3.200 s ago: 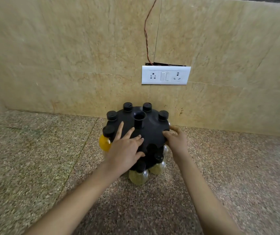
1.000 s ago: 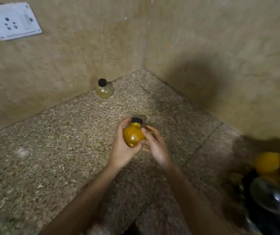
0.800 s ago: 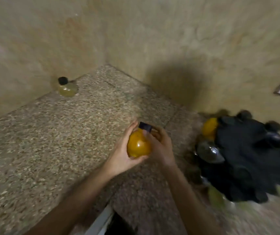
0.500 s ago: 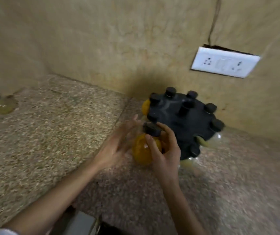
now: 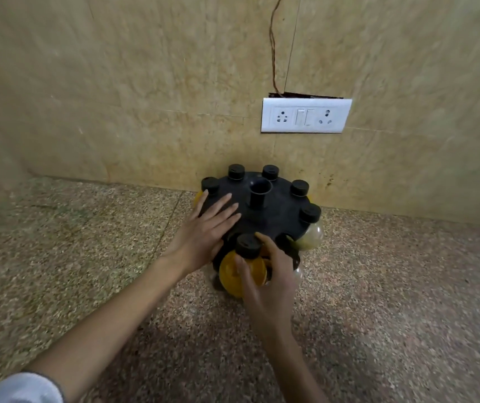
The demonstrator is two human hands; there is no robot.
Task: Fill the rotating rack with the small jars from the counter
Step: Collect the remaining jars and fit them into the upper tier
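The black rotating rack [image 5: 276,212] stands on the granite counter against the wall, with several black-capped jars hanging round its rim. My right hand [image 5: 270,283] grips a round jar of orange powder [image 5: 233,276] with a black cap, held at the rack's near edge with its neck against the rim. My left hand [image 5: 205,232] lies flat on the rack's top, fingers spread. A jar of pale powder [image 5: 311,237] hangs at the rack's right side. Another orange jar peeks out behind my left hand at the rack's left edge.
A white socket and switch plate [image 5: 305,115] is on the tiled wall above the rack, with a thin wire [image 5: 273,45] running up from it. The speckled counter [image 5: 73,257] spreads to the left and right of the rack.
My view swung from the counter's left corner back to the rack. Both hands carried the orange jar over; the left hand let go and now rests on the rack's top.
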